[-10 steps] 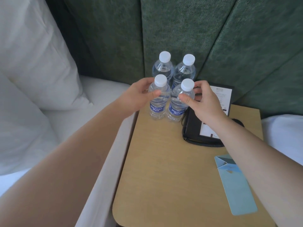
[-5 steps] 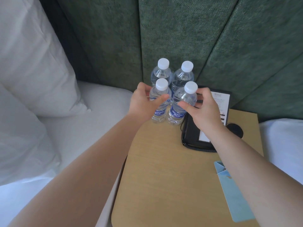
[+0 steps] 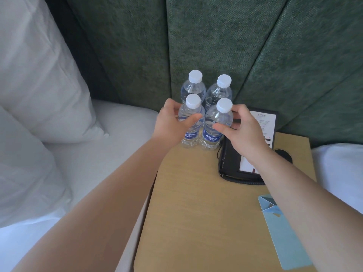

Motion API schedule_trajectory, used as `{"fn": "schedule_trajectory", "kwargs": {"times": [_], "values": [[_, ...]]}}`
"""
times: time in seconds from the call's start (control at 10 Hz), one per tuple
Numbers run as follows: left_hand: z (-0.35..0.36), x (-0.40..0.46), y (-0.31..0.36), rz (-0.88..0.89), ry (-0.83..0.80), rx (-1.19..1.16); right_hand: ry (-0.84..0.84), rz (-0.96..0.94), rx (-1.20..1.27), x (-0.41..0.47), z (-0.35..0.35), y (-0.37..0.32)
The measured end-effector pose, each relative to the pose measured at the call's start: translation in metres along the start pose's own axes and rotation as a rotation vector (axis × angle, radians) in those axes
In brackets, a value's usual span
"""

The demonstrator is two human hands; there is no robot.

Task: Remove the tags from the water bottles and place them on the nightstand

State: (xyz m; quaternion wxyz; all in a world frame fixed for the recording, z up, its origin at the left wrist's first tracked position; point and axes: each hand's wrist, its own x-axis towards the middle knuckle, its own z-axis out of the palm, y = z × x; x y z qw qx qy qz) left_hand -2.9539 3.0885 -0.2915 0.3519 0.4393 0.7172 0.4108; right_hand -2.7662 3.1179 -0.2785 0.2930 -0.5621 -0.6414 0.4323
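Observation:
Several clear Aquafina water bottles with white caps stand in a tight cluster at the back left of the wooden nightstand. My left hand wraps the front left bottle, thumb across its front. My right hand holds the front right bottle, thumb on its front and fingers behind. Behind them stand the back left bottle and the back right bottle, untouched. No tag shows on any bottle neck. A light blue folded tag lies flat near the nightstand's right front edge.
A black folder with a white printed card lies right of the bottles, partly under my right wrist, with a round black disc beside it. Green padded headboard rises behind. White pillows and bedding lie left; more white bedding is right.
Both hands stay around the front two bottles, sliding slightly lower on them. The view has shifted a little, so the cluster sits lower in frame.

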Motion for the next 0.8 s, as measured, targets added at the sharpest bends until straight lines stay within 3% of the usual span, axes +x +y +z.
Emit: {"fn": "schedule_trajectory", "kwargs": {"times": [0.3, 0.6, 0.8], "values": [[0.001, -0.004, -0.002, 0.001, 0.078, -0.008, 0.033, 0.019, -0.012, -0.004, 0.008, -0.002], [0.000, -0.004, -0.005, 0.023, 0.057, -0.010, 0.026, 0.031, 0.027, -0.004, 0.009, -0.002], [-0.005, -0.016, 0.007, 0.058, -0.014, 0.185, -0.033, 0.042, -0.009, -0.019, 0.006, -0.009]]}}
